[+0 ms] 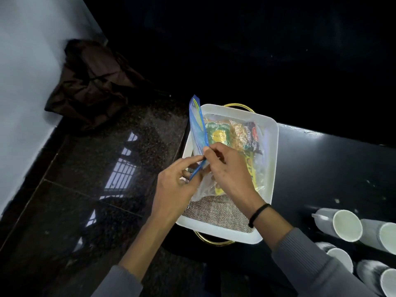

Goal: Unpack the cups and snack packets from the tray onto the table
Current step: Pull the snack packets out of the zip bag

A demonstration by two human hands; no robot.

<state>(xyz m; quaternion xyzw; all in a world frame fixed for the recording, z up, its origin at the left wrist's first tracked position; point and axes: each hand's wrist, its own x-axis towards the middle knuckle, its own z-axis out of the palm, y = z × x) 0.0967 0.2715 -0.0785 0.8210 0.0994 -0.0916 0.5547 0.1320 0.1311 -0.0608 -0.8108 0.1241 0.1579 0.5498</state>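
Blue packet [198, 127]: upright over the tray's left edge, held by its near end, apparently to lift it out.
Left hand [173, 185]: fingertips pinch the packet's near edge.
Right hand [229, 172]: thumb and forefinger pinch the same edge, steadying it.
Tray [273, 159]: on the table [321, 168], centre.
Other packets [235, 133]: piled in the tray's far half, not yet unpacked.
Cups [347, 225]: lying on the table, near right, already out.

I see upper left: dark brown bag [90, 82] | beside it: pale wall [25, 71] | lower left: glossy speckled floor [70, 211]
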